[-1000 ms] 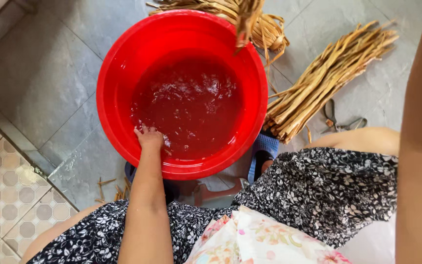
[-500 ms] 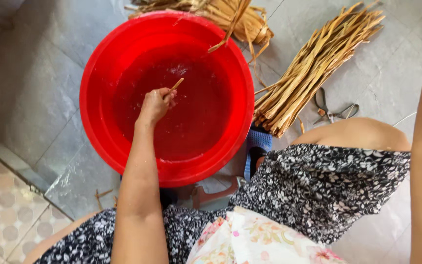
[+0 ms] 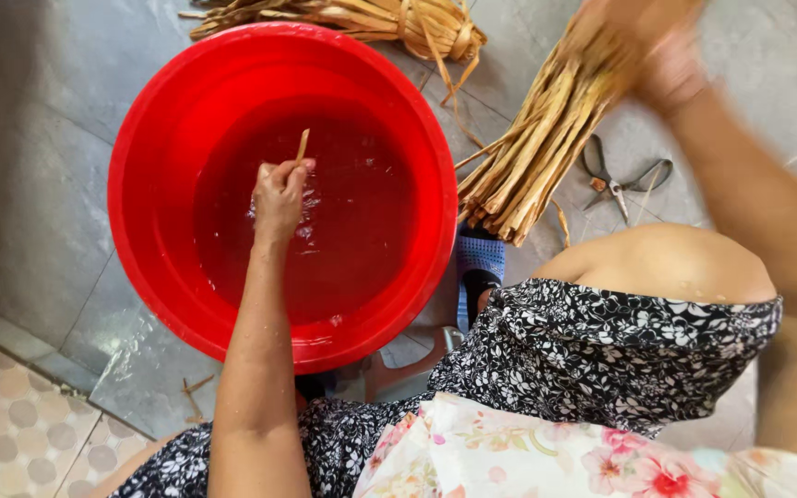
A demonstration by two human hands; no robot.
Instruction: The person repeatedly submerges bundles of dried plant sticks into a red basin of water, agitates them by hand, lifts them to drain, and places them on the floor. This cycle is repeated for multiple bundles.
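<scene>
Landmark: red basin (image 3: 154, 138), being kept on the grey tiled floor (image 3: 29, 184), part-filled with water (image 3: 343, 231).
Left hand (image 3: 279, 195): being held over the water inside the basin, left of its centre; fingers are being pressed together around a thin strip (image 3: 302, 148), whose pale end is being shown sticking up above the knuckles.
Right hand (image 3: 657, 46): being held up and to the right of the basin, blurred; it is being laid on the top of a bundle (image 3: 532, 148), but whether the fingers are closed on it cannot be told.
Bundle: tan dried stalks, being kept just right of the basin, lower ends being fanned out near the rim.
Second bundle (image 3: 362, 17): being kept beyond the basin's far rim, tied in a knot.
Scissors (image 3: 612, 175): being left on the floor, right of the bundle, well apart from the basin.
Sandal (image 3: 481, 277): blue, being seen just past the basin's right rim.
</scene>
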